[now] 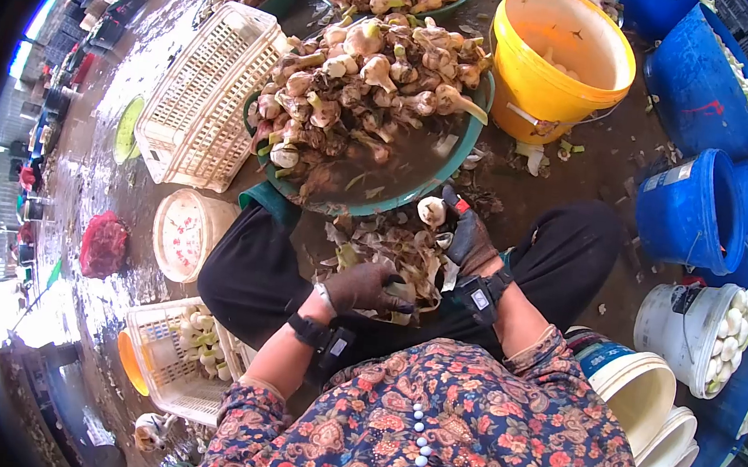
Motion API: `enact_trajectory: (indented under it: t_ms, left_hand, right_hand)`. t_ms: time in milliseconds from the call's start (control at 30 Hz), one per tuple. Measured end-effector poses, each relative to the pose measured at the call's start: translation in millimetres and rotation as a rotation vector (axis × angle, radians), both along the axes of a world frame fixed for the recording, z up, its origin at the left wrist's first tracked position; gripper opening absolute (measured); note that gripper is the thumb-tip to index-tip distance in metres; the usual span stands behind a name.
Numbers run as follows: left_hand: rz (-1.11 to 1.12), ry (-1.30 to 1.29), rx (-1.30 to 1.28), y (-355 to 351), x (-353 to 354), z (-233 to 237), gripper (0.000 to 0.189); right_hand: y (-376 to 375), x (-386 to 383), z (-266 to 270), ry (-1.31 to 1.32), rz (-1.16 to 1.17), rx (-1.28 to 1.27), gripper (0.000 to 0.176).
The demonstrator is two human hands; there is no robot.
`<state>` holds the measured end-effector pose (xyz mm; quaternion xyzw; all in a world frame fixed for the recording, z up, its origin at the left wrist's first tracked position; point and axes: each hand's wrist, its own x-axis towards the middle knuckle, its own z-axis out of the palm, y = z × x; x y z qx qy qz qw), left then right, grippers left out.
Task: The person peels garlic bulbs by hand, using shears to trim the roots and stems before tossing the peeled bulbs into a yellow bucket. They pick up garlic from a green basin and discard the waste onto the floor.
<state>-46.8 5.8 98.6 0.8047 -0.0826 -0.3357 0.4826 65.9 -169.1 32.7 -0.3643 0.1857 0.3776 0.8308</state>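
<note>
Round white garlic bulb [431, 210] in gloved right hand [470, 241], papery husks [390, 251] beneath

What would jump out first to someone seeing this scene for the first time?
A heap of unpeeled bulbs fills the green basin at top centre, with a bright yellow bucket just right of it. At the basin's near edge the gloved right hand holds a pale bulb, while the left hand rests on husks just below.
</note>
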Motion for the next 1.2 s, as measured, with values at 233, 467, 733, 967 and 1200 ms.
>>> enact_trajectory:
  t_ms: [233, 467, 733, 967, 1200]
  left_hand:
    - [0.708, -0.278, 0.088, -6, 39, -1, 0.017]
    - [0.410, -0.543, 0.061, -15, 32, -5, 0.011]
    - [0.485, -0.360, 0.246, 5, 11, -15, 0.017]
    - [0.356, -0.728, 0.257, -16, 44, -26, 0.019]
    - [-0.010, -0.164, 0.681, 14, 0, -32, 0.026]
  right_hand:
    - [9, -12, 13, -0.278, 0.031, -0.353, 0.031]
    - [10, -11, 3, -0.121, -0.048, -0.201, 0.031]
    - [-1, -5, -10, 0.155, 0.081, -0.046, 0.039]
    - [3, -19, 5, -0.042, 0.084, -0.325, 0.039]
    - [-3, -8, -14, -0.276, 0.087, -0.257, 0.028]
